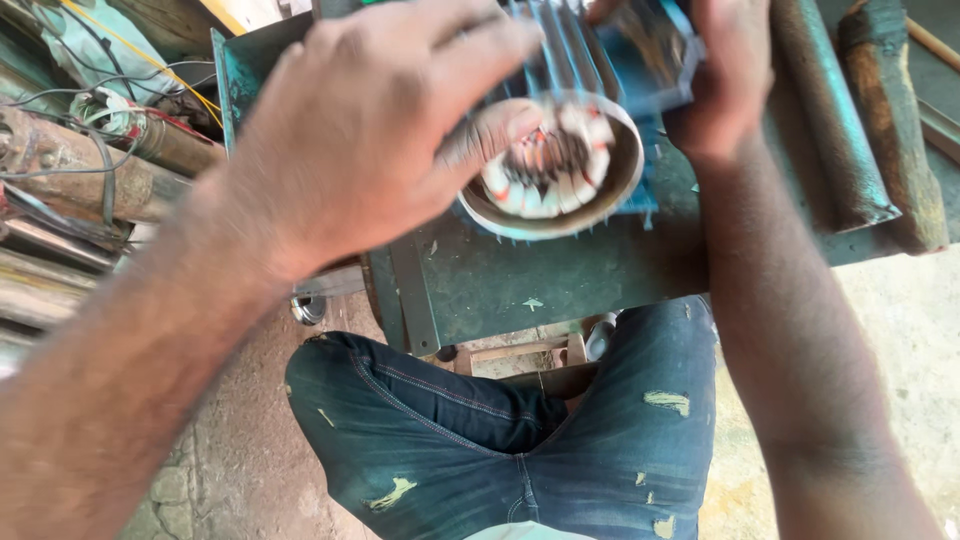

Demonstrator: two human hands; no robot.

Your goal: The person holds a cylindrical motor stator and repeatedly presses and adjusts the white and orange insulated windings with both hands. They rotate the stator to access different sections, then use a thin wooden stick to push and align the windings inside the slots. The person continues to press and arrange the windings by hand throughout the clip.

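Motor stator (553, 160), blue and finned, lies on the green workbench (520, 280) near its front edge. Left hand (360, 130) grips its open rim; right hand (725, 80) clasps the far side.

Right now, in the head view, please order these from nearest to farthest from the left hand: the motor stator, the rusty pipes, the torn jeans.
1. Motor stator: under the left hand, thumb on its rim.
2. Rusty pipes: at the left edge.
3. Torn jeans: below, at the bottom.
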